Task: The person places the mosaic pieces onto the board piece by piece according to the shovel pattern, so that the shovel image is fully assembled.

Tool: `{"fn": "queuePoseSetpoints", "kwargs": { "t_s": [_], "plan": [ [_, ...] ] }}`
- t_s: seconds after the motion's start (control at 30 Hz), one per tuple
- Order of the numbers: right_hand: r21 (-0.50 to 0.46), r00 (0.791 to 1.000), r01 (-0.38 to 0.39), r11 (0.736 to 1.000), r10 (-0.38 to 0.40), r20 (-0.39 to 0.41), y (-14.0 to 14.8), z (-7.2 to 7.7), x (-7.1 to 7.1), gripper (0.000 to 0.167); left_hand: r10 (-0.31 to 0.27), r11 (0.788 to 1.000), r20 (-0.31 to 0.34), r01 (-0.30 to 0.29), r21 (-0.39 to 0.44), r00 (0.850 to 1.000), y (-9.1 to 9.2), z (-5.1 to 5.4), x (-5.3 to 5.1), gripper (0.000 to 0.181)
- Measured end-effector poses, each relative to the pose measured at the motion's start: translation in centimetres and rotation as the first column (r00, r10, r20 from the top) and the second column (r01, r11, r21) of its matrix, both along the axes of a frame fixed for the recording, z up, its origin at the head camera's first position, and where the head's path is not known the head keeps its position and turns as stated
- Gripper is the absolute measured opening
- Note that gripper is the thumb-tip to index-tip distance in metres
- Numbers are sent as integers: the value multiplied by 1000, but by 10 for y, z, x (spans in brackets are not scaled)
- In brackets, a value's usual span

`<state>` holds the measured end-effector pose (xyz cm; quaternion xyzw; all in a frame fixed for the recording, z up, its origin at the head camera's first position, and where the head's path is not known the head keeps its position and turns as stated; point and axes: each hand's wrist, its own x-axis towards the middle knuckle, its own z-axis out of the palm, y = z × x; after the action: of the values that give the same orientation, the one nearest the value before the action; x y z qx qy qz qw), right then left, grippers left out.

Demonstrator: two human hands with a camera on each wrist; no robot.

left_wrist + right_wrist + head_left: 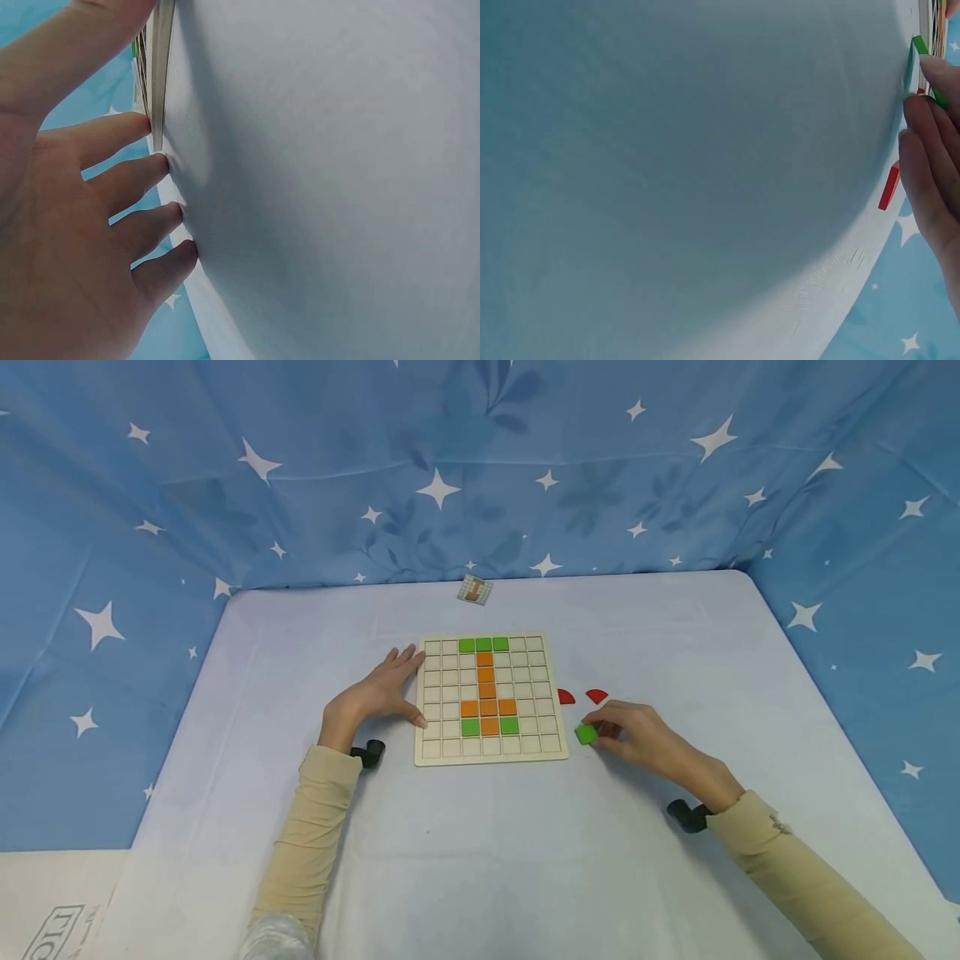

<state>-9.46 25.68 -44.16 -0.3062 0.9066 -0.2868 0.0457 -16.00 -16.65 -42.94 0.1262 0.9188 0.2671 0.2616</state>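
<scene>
My right hand [637, 737] pinches a green square tile [586, 734] just off the right edge of a pale gridded board [528, 718]. Orange tiles [487, 675] form an upright bar with a wider row low down, and three green tiles [483, 644] line its top. Another two green tiles flank the bar's foot. At the board's left edge my left hand [378, 687] is spread, thumb and fingers touching the rim. The left wrist view shows its straight fingers [124, 184] by the board's side. In the right wrist view, the green tile [920, 45] is partly hidden by fingers.
Two red quarter-round pieces, one [566, 697] by the board's edge and another [597, 696] farther right, lie near my right hand. A small pattern card [475, 589] lies at the back of the white-covered table [480, 852]. Blue star-printed cloth [480, 468] hangs behind.
</scene>
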Motion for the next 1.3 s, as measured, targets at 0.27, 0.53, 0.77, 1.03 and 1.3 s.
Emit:
{"fn": "queuePoseSetpoints", "kwargs": {
  "t_s": [0.27,0.53,0.77,1.03,1.3],
  "plan": [
    [5,1000,19,1000,-19,-2,-6,1,-1,32,4,1000,1,-4,-2,1000,1,0,-1,120],
    [-59,999,9,998,-11,-32,-21,-2,-5,32,10,1000,4,-10,-3,1000,2,2,0,120],
    [-111,999,-13,994,9,-34,-37,-3,-7,31,8,1000,5,-8,-6,1000,2,1,0,121],
    [-118,1000,-20,993,21,4,-51,-2,-7,30,7,1000,5,-7,-2,1000,3,2,0,121],
    [-103,996,-63,993,69,58,-65,0,-9,31,5,1000,1,-5,-1,1000,2,1,0,120]
  ]
}}
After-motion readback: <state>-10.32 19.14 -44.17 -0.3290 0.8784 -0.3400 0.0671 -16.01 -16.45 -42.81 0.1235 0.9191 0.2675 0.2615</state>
